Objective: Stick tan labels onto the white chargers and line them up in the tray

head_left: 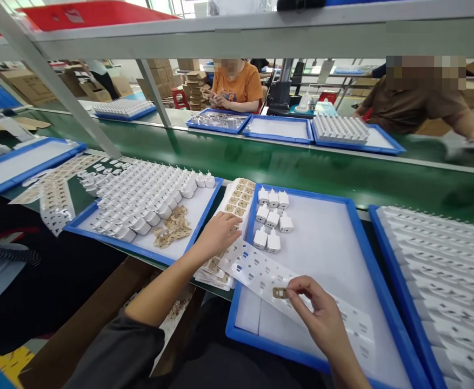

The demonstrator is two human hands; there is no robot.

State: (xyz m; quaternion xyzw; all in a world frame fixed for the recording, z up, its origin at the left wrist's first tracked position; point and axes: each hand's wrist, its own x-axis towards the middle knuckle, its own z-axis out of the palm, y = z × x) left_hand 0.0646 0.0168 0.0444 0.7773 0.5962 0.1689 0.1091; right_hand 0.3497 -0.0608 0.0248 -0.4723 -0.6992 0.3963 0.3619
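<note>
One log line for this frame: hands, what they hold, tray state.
left hand: resting on label sheets | right hand: pinching label over backing sheet | blue tray: few white chargers

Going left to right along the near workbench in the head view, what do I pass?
Blue tray of white chargers → left hand on the stack of label sheets → seven white chargers → right hand pinching a small label → tray of white rows.

Right-hand tray of white chargers [443,270] cut off by the frame edge; sticker [279,293] print too small to read.
</note>
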